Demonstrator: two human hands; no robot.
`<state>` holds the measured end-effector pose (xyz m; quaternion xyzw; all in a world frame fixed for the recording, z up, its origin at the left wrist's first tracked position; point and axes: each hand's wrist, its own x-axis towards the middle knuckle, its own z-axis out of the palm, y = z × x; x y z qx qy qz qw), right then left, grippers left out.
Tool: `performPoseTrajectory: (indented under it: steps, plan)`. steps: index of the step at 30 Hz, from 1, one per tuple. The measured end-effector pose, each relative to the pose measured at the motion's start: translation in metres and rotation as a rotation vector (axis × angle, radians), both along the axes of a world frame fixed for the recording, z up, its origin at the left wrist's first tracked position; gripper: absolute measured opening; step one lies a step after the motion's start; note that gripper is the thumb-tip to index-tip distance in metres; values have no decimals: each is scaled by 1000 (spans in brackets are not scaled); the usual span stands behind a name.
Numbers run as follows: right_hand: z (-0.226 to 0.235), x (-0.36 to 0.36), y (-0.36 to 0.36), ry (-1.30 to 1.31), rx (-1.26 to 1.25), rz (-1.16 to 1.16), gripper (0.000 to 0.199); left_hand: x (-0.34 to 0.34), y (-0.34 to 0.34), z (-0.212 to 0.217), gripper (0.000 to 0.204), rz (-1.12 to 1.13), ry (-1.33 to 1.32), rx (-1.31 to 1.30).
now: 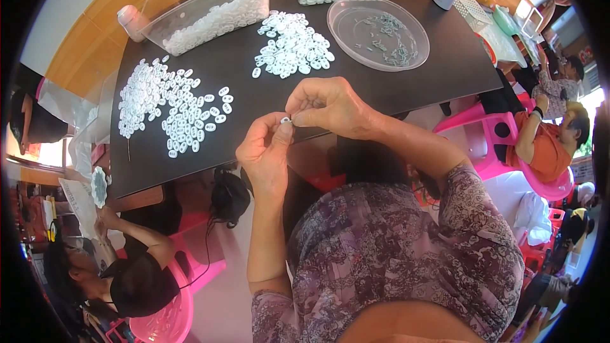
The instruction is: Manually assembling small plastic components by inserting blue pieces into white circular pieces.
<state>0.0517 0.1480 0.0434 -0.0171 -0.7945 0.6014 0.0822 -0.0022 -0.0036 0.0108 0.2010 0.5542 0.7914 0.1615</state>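
White piece [285, 120], small, located at centre of the frame, just beyond the table's near edge. Left hand [265, 147]: thumb and forefinger closed on the piece. Right hand [330, 109]: thumb and forefinger narrowly apart or meeting, tips beside the piece; whether they grip anything cannot be told. Piece's long axis and pointing direction: too small to determine. White oval tags [292, 47] lie heaped at upper centre; round clear tray [413, 62], upper right, contains grey bits [399, 56].

Free tabletop [244, 86] between white piles [292, 47]
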Motion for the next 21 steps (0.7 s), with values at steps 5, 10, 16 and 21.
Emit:
performPoseTrajectory:
  steps: [5,10,16,21]
  plan:
    - [-6,-2,-1,-3,-111,-1,12,-1,-1,0,10,36,75,-56]
    - [-12,-4,-9,66,-201,-57,11,-3,-3,-11,9,75,188,-124]
    - [-17,-5,-15,54,-230,-87,8,0,-5,-9,9,88,108,-100]
    - [-25,-9,-19,85,-201,-112,8,0,-5,-8,10,91,11,-32]
